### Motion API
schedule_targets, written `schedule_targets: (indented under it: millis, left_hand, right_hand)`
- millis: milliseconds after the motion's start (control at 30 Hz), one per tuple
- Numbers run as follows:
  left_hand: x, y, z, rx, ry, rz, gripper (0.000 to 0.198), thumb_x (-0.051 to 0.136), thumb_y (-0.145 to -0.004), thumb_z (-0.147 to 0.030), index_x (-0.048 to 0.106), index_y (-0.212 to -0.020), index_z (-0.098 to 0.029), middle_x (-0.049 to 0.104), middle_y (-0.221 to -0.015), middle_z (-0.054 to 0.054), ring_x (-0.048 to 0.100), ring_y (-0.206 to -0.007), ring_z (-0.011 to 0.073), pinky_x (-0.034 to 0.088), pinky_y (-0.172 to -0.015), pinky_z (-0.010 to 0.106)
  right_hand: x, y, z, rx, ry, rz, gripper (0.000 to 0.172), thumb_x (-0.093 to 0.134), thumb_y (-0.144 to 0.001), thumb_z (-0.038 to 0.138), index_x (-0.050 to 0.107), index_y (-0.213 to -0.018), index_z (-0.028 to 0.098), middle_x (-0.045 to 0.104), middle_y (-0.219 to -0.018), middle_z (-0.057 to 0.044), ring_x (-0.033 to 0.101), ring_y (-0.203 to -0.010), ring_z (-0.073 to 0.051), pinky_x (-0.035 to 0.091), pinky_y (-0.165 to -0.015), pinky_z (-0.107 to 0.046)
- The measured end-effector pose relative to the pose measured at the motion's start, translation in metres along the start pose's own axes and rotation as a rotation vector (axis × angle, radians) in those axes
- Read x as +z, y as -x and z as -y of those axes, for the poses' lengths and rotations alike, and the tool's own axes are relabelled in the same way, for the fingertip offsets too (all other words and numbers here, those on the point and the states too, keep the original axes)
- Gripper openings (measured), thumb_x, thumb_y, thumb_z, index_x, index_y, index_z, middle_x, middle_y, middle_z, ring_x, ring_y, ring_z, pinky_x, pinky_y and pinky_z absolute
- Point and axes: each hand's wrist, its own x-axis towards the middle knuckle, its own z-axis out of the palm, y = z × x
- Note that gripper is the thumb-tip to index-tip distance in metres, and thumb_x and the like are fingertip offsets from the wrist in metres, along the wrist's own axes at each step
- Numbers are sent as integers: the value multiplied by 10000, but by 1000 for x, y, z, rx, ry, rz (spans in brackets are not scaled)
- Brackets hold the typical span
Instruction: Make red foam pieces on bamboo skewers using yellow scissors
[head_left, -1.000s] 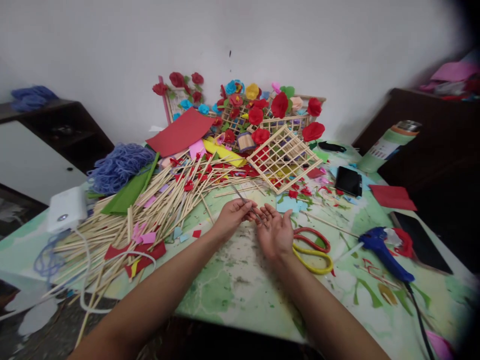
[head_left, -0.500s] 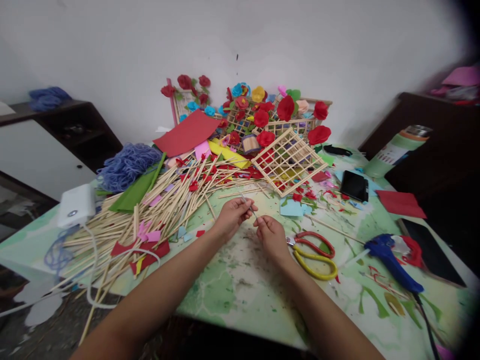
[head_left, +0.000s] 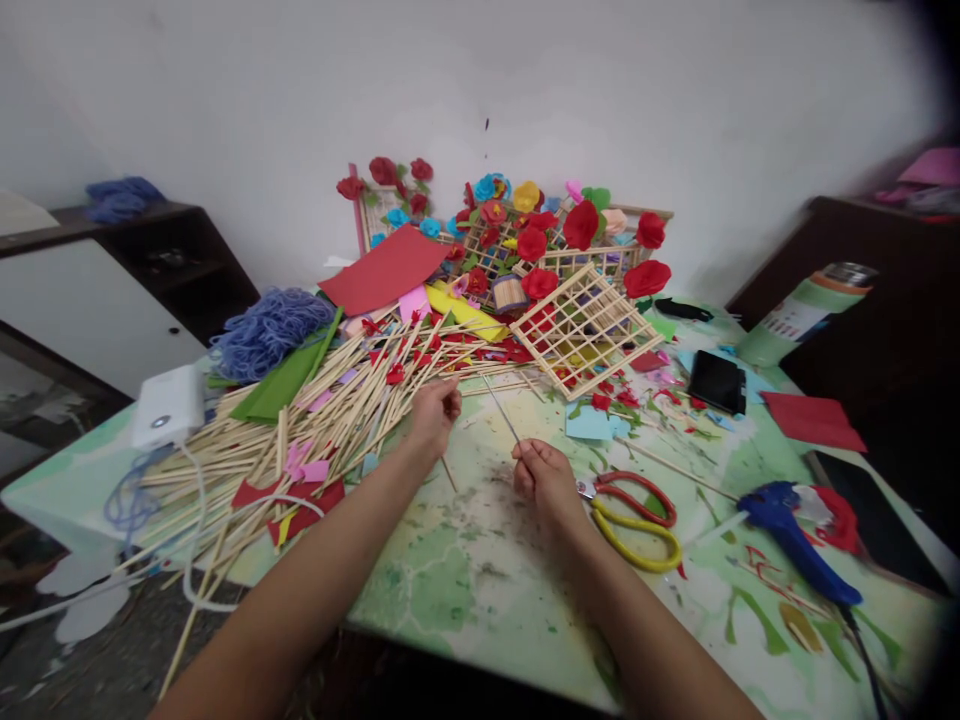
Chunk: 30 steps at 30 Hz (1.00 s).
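Grey rod (head_left: 503, 413), pinched in R hand (head_left: 547, 480), slants left twd surface (head_left: 480, 570) far edge; L hand (head_left: 433, 420) curled, apart, contents unclear.

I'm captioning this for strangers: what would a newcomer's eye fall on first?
Probably the bright flowers, many of them red, massed at the back of the table before the pale wall. Next, the big heap of pale sticks sprawling over the left side. Front and centre, the right hand holds a thin grey rod.
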Motion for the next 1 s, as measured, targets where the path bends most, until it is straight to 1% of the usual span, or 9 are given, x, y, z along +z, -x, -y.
schedule_targets:
  millis: [67, 167, 233, 300, 467, 633, 733, 800, 1000]
  left_hand:
    - [7, 11, 5, -34, -64, 90, 283, 657, -659, -246, 455, -494, -135, 467, -511, -29, 438, -481, 44, 323, -454, 165]
    - [18, 28, 11, -129, -58, 241, 146, 671, -659, -251, 583, -670, -135, 580, -714, 1, 523, -632, 60, 381, -564, 172]
    - [22, 35, 13, -160, -50, 347, 188, 655, -689, -300, 615, -785, -143, 616, -822, 31, 546, -697, 76, 400, -627, 191]
    - [23, 38, 16, -144, -80, 386, 232, 646, -702, -327, 624, -828, -134, 635, -829, 55, 554, -702, 84, 404, -657, 202]
    - [20, 36, 21, -72, -187, 338, 233, 640, -708, -330, 635, -805, -118, 653, -747, 63, 557, -651, 91, 410, -655, 213]
    - [20, 37, 20, 24, -288, 315, 235, 634, -706, -333, 647, -800, -117, 662, -724, 62, 534, -584, 84, 408, -608, 215]
    - [21, 38, 19, 93, -355, 308, 234, 638, -696, -334, 653, -768, -113, 662, -696, 57, 524, -555, 83, 408, -587, 219]
    - [22, 38, 18, 127, -381, 297, 223, 646, -685, -329, 647, -725, -110, 655, -664, 49, 518, -535, 83, 412, -573, 222]
    - [23, 39, 21, 140, -344, 311, 180, 657, -679, -288, 617, -690, -113, 643, -629, 34, 500, -522, 74, 401, -552, 208]
  right_hand:
    - [0, -1, 0, 3, -36, -8, 269, 583, -670, 431, 471, -635, 189, 332, -304, 117, 210, -290, -41, 180, -349, -189]
    - [0, -2, -3, -8, -60, -33, 274, 583, -680, 439, 476, -654, 188, 348, -307, 116, 224, -287, -45, 189, -345, -190]
    - [-1, -2, -4, -15, -51, -34, 277, 575, -693, 445, 478, -667, 187, 355, -311, 114, 230, -288, -46, 184, -344, -188]
    - [-2, -2, -6, -23, -11, -17, 275, 561, -711, 446, 481, -679, 184, 368, -319, 110, 239, -293, -49, 178, -346, -186]
    - [-1, 2, -3, -66, 186, -5, 266, 492, -763, 440, 492, -715, 179, 413, -358, 92, 288, -321, -59, 204, -360, -182]
    - [-2, 4, 1, -127, 391, -3, 253, 401, -809, 420, 490, -768, 186, 410, -386, 85, 340, -338, -88, 270, -387, -199]
    - [-4, 4, 1, -211, 609, 3, 238, 356, -849, 362, 509, -800, 187, 438, -415, 69, 412, -388, -106, 324, -461, -211]
    - [-6, 5, 1, -268, 777, 9, 235, 339, -867, 325, 522, -808, 189, 475, -444, 51, 456, -440, -117, 335, -516, -217]
    - [-6, 12, 5, -389, 1269, -30, 254, 318, -882, 275, 540, -800, 180, 585, -578, -25, 519, -538, -152, 255, -518, -236]
